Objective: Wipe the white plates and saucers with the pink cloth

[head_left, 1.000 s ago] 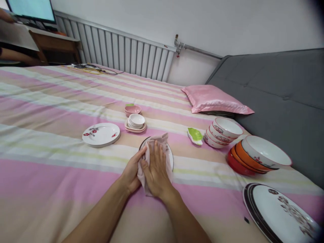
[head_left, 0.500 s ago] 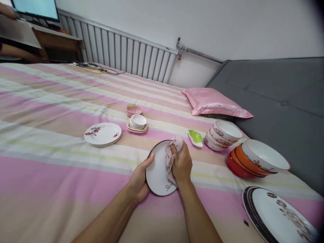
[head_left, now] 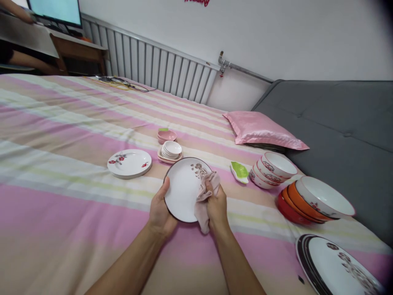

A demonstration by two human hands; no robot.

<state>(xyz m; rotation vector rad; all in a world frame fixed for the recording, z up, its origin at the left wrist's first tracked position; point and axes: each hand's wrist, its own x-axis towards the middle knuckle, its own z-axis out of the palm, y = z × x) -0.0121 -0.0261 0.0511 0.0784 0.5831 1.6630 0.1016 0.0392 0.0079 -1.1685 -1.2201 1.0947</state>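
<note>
A white plate (head_left: 181, 190) with a dark rim and a brown flower print is held tilted above the bed. My left hand (head_left: 161, 211) grips its left edge, thumb on top and the other fingers hidden underneath. At the plate's right edge, my right hand (head_left: 217, 207) is closed on a crumpled pale pink cloth (head_left: 202, 205), which lies against the plate and hangs below its rim. Beyond the plate sit small white bowls (head_left: 172, 148) stacked in pinkish dishes, and left of them a stack of flowered white plates (head_left: 132, 162).
On the striped bedsheet (head_left: 76, 229), a green leaf-shaped dish (head_left: 239, 171), stacked bowls (head_left: 267, 170), larger bowls (head_left: 325, 196) and dark-rimmed plates (head_left: 340, 262) stand to the right. A pink pillow (head_left: 264, 129) rests by the grey headboard (head_left: 337, 106). A person's arm (head_left: 18, 11) shows far left.
The plate has turned, so its flower print now faces the far right side instead of the near edge. The cloth now hangs over the plate's lower right edge. The view has shifted slightly.
</note>
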